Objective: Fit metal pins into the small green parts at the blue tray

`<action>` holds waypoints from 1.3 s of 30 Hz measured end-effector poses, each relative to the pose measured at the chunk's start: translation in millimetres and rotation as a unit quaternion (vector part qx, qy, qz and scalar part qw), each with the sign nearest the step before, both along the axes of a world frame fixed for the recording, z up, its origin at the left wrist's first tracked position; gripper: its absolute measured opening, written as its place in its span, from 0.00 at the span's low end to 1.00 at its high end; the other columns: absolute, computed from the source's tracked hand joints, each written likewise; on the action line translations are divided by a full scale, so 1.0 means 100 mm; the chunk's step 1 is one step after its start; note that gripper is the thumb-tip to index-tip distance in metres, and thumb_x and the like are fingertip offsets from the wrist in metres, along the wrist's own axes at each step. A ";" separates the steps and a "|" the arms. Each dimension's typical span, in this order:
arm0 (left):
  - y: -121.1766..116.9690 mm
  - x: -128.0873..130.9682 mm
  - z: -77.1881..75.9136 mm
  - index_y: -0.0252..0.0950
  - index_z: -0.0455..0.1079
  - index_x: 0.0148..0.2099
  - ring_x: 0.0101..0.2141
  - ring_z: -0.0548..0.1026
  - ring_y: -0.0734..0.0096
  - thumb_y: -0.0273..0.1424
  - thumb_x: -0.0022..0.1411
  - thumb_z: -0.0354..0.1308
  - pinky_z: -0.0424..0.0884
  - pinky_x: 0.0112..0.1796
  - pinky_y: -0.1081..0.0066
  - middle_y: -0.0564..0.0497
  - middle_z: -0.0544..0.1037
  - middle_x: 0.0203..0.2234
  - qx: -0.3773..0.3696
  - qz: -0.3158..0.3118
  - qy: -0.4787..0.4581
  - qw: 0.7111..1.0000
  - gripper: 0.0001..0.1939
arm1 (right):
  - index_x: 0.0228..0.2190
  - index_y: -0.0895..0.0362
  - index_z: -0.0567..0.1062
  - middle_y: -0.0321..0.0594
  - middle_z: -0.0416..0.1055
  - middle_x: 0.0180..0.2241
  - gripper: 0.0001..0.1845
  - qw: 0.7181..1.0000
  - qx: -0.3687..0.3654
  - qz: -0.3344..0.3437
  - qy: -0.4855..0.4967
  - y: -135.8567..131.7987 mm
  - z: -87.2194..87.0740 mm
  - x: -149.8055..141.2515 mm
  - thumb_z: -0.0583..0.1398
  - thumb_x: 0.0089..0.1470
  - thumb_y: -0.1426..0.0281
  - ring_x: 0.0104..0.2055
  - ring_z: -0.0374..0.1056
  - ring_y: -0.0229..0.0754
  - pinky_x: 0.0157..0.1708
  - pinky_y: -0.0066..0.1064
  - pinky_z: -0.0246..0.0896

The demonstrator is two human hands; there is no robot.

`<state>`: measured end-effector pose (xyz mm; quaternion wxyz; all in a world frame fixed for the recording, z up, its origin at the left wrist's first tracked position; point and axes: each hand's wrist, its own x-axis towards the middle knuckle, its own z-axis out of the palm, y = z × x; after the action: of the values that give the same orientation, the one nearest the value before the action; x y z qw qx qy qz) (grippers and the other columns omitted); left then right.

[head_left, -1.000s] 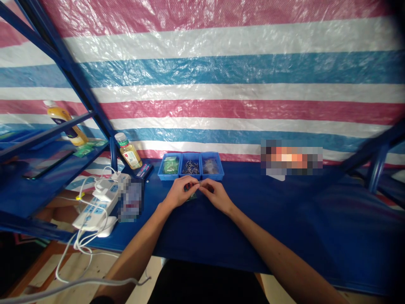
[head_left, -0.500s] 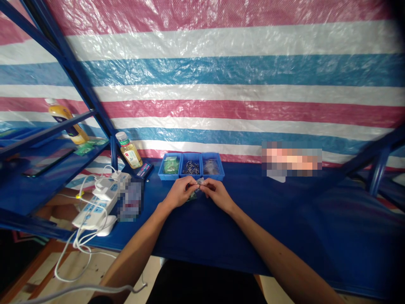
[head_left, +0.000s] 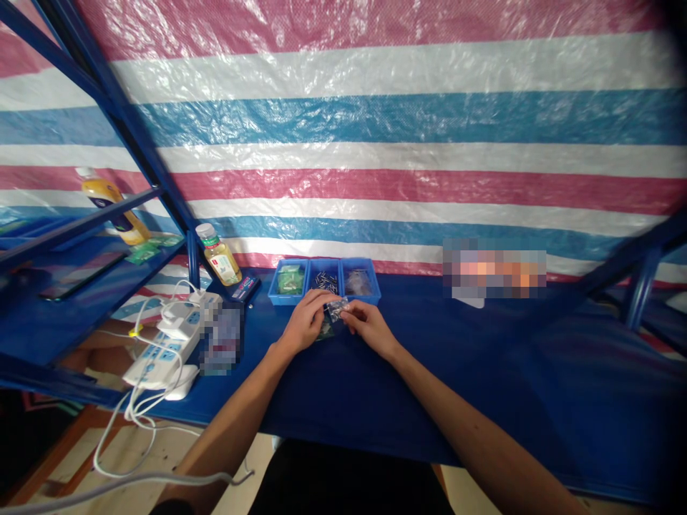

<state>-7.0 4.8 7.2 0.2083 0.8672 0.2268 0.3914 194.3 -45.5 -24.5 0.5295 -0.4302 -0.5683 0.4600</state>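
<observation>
A small clear plastic bag [head_left: 338, 309] is pinched at its right side between the thumb and fingers of my right hand [head_left: 371, 329]. My left hand [head_left: 307, 322] is at the bag's left edge, fingers bent over toward it and thumb below. A tiny light-coloured thing shows by its fingertips, too small to name. Beneath the hands, a green packet [head_left: 325, 330] lies on the blue table, partly covered by the left hand. Just beyond stand three joined blue bins: one with green packets [head_left: 290, 279], one with small metal pins or screws [head_left: 325, 281], one with clear plastic bags [head_left: 358, 282].
On the left are a white power strip [head_left: 155, 357] with tangled cables, a bottle [head_left: 220, 254] of yellowish liquid and a dark blue box [head_left: 245, 288]. Blue metal posts [head_left: 144, 161] rise at the side. A striped plastic sheet [head_left: 376, 121] hangs behind. Blurred-out items lie right.
My left hand has shifted its grip, its fingers now reaching further over beside the bag. More of the bag shows between the hands. My right hand has stayed nearly in place.
</observation>
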 end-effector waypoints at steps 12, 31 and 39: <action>0.03 0.00 0.00 0.43 0.82 0.44 0.52 0.73 0.59 0.36 0.69 0.62 0.72 0.52 0.55 0.44 0.79 0.49 0.054 0.009 0.004 0.999 0.08 | 0.26 0.55 0.73 0.32 0.67 0.20 0.25 0.999 -0.021 0.034 -0.013 -0.04 0.08 0.05 0.62 0.61 0.47 0.22 0.60 0.36 0.24 0.29 0.52; 0.01 -0.01 -0.02 0.38 0.73 0.55 0.49 0.77 0.62 0.35 0.78 0.43 0.71 0.52 0.62 0.44 0.81 0.47 -0.022 0.013 0.023 0.999 0.18 | 0.28 0.54 0.75 0.31 0.65 0.19 0.22 1.000 -0.014 0.006 0.011 -0.01 0.05 0.04 0.66 0.57 0.48 0.21 0.58 0.36 0.23 0.29 0.51; 0.07 0.01 -0.05 0.42 0.79 0.49 0.54 0.73 0.60 0.31 0.73 0.56 0.69 0.57 0.55 0.45 0.78 0.52 0.044 0.014 0.019 0.999 0.10 | 0.28 0.55 0.75 0.34 0.69 0.22 0.20 0.997 -0.044 0.015 0.067 0.02 0.00 0.07 0.66 0.58 0.51 0.21 0.60 0.35 0.22 0.29 0.50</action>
<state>-5.6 11.6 1.7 0.1602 0.8793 0.2257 0.3876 201.7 -43.2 -24.7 0.5403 -0.4126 -0.5169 0.5203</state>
